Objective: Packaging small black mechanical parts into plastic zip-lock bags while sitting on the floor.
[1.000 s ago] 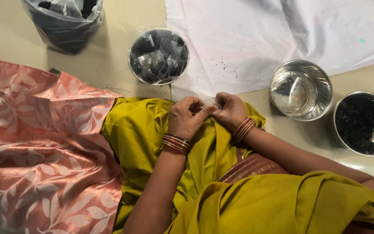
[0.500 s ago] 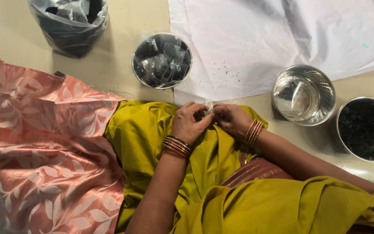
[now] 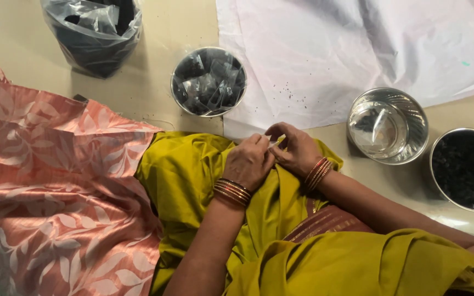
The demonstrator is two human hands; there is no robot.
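Small clear packet pinched between my fingers is mostly hidden, contents too small to tell. Black bag cut off at top edge, dark-filled steel bowl at right.

**A pale floor, cloth and steel around the grip**

The smooth beige floor carries everything, lit softly and evenly from above with faint shadows. Beyond the grip, a large creased white paper sheet lies spread, sprinkled with tiny dark specks near its closer edge. Left of the grip, a salmon-pink cloth printed with pale leaves covers the floor. Far beyond and to the left stands a round black bin lined with clear plastic. Just beyond the grip sits a round steel bowl of small clear packets. To the right are a shiny, nearly empty steel bowl and a steel bowl of dark grains.
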